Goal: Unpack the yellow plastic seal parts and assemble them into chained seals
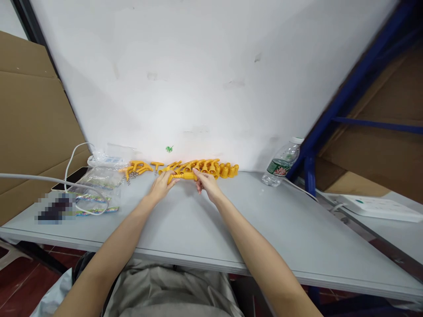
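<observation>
A yellow plastic piece (185, 175), ribbed along its left part, lies level between my two hands near the back of the table. My left hand (160, 186) has its fingers closed round the left end. At the other end, my right hand (206, 183) pinches the piece between thumb and fingers. Right behind it runs a row of yellow plastic parts (211, 166), several with hollow open ends. Just left of my left hand are several yellow T-shaped handles (136, 165) with small metal ends that look twisted. My fingers hide part of the held piece.
A white panel (211, 79) rises behind the table (198, 224). On the left are clear plastic bags (102, 178), a white cable (68, 169) and a dark phone-like slab (74, 178). A water bottle (283, 163) leans at the right against a blue frame (309, 169).
</observation>
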{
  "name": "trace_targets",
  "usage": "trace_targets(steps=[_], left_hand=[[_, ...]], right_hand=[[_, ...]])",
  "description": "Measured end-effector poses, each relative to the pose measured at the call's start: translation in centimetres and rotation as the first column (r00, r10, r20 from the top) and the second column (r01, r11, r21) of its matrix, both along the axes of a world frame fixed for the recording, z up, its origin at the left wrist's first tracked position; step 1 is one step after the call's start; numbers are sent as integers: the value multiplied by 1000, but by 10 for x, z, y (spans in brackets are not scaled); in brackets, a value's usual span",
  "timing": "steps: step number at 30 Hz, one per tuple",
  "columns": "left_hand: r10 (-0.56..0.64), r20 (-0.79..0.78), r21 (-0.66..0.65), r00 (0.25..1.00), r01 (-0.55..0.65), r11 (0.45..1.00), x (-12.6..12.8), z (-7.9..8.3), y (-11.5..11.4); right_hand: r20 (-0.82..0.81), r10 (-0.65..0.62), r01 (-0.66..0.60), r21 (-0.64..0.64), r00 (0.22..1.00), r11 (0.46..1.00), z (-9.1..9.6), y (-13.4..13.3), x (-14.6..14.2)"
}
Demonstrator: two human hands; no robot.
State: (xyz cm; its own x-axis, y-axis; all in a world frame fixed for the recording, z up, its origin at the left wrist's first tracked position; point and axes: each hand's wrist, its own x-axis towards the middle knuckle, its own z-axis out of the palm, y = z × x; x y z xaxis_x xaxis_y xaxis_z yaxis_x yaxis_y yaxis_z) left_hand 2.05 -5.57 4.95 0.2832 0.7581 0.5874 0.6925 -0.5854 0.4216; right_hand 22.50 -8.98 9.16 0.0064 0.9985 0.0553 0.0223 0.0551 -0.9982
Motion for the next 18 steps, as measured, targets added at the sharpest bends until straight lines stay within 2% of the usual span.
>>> trace_targets(steps=[7,11,15,18], left_hand=[[41,-34,44,999,-39,998,1,-3,0],[55,-48,12,997,-55,998,1,-3,1],[59,-44,-32,997,-60,998,-1,-2,2],[51,-31,-61,998,-53,997,-1,-3,3]], right_hand=[[-27,-64,57,-202,998,978,0,-1,-5],[-57,-8,-7,-265,998,964,0,-1,-4],[-199,103,-150,-235,975,960,0,-1,-1],[-261,141,-192,-181,955,964,-2,0,1]])
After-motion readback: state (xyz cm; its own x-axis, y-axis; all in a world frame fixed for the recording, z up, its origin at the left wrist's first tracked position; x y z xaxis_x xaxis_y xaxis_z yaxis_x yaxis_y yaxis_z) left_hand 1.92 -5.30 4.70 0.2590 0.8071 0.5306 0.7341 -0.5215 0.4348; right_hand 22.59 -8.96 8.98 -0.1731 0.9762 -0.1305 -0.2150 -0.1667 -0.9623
